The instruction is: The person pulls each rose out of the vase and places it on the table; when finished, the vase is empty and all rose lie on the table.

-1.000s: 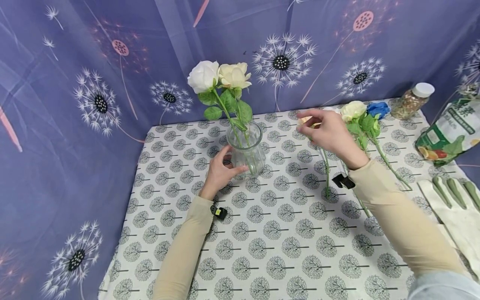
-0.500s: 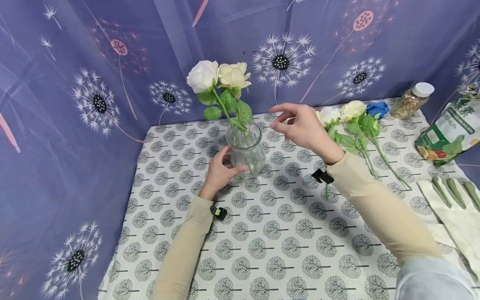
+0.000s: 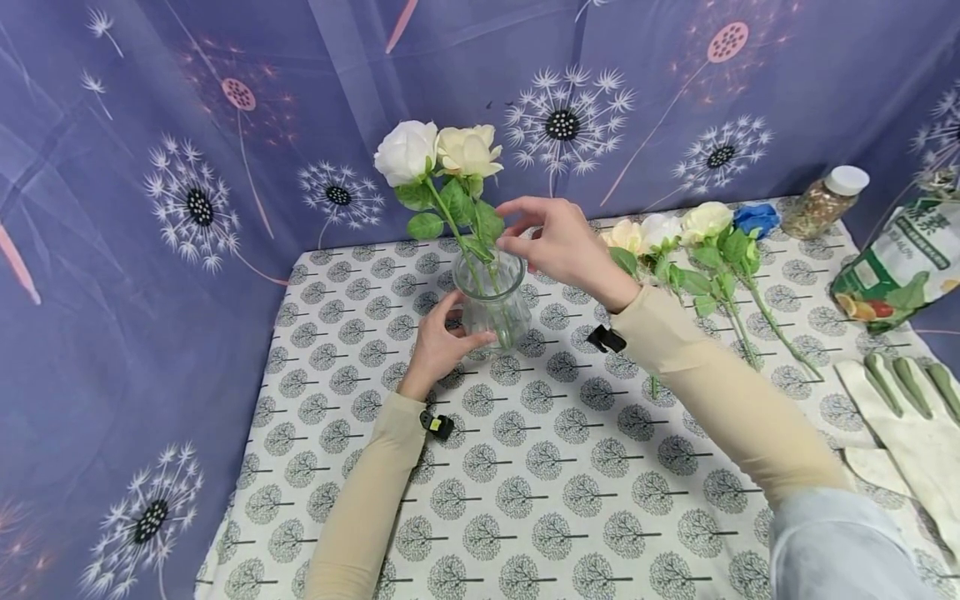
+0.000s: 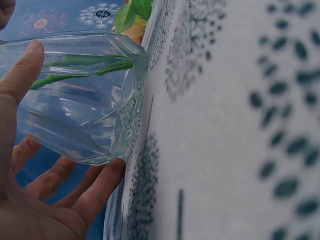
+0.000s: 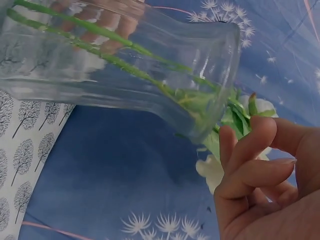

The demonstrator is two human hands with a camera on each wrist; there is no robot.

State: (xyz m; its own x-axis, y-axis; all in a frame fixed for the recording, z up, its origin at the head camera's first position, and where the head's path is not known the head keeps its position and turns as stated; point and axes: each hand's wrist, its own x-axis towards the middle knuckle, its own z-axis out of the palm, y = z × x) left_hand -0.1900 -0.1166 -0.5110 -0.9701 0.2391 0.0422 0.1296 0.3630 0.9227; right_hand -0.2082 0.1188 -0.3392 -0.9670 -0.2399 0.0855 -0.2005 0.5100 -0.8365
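Note:
A clear glass vase (image 3: 501,321) stands on the cloth with a white rose (image 3: 407,153) and a cream rose (image 3: 469,152) in it. My left hand (image 3: 438,346) holds the vase low on its left side, thumb in front and fingers curved round the glass. Just right of the roses' green leaves (image 3: 487,223), above the vase rim, is my right hand (image 3: 558,242). Its fingers are loosely bent, with a gap between thumb and forefinger. In the right wrist view the right hand (image 5: 260,175) is beside the leaves; whether it touches them I cannot tell.
Several roses lie at the right: a peach one (image 3: 626,237), a white one, a pale yellow one (image 3: 707,222) and a blue one (image 3: 757,219). Beyond are a white-capped jar (image 3: 821,204), a printed bag (image 3: 900,258) and gloves (image 3: 911,433). A purple curtain (image 3: 247,350) borders the table.
My right hand has moved left from above the lying roses to the leaves over the vase, uncovering the peach rose. My left hand and the vase have stayed put.

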